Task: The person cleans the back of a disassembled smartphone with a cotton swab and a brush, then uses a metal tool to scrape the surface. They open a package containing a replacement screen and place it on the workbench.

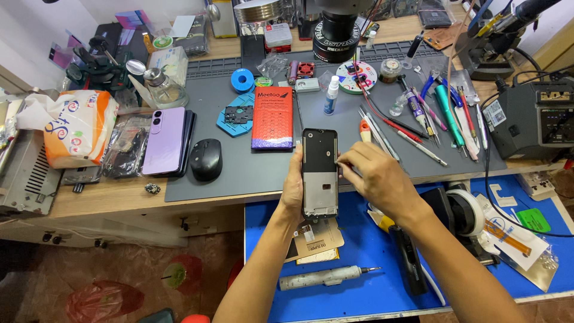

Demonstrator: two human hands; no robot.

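Note:
An opened phone frame (320, 173), black at the top and silver-grey lower down, stands upright over the front edge of the grey work mat (251, 173). My left hand (293, 188) grips its left side from behind. My right hand (373, 176) is at the frame's right edge, fingertips pinched against it about a third of the way down; I cannot tell whether a small part or tool is between them.
A red-orange box (272, 117), black mouse (206, 159) and purple phone (164, 141) lie left on the mat. Tweezers, pens and screwdrivers (430, 119) are spread at right. A blue mat (359, 281) below holds an electric screwdriver (326, 276). A microscope (336, 30) stands behind.

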